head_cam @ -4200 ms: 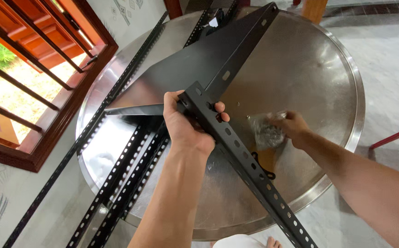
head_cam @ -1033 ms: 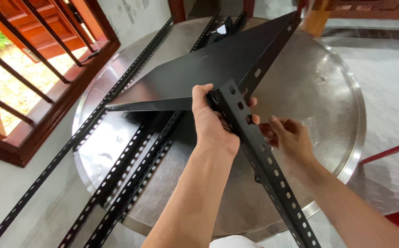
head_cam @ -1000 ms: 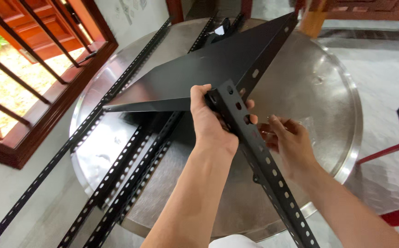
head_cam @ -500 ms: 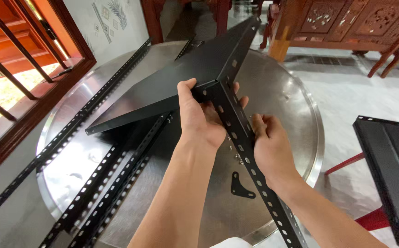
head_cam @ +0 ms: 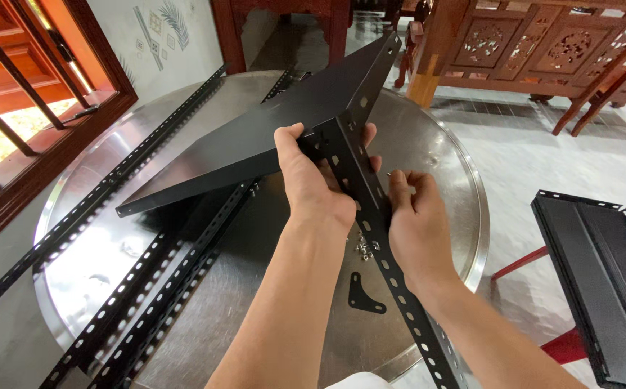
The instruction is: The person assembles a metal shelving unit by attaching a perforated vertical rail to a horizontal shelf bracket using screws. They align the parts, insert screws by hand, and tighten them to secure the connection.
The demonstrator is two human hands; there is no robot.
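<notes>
My left hand [head_cam: 311,184] grips the corner where a black metal shelf panel [head_cam: 269,133] meets a black perforated angle post [head_cam: 392,274]. The panel tilts up over the round steel table [head_cam: 442,173]. My right hand [head_cam: 415,227] presses against the post just below that corner, fingertips pinched at one of its holes; whatever small part they hold is hidden. A small pile of screws [head_cam: 364,247] and a black corner bracket [head_cam: 362,295] lie on the table under the post.
Several more black perforated posts [head_cam: 161,288] lie across the table's left side, one long post [head_cam: 97,202] running to the far edge. Another black shelf panel [head_cam: 604,281] rests on a red stool at the right. A barred window stands at the left, carved wooden furniture behind.
My right hand left the bag of screws and came to the post beside my left hand. The view rose, showing the furniture and second panel.
</notes>
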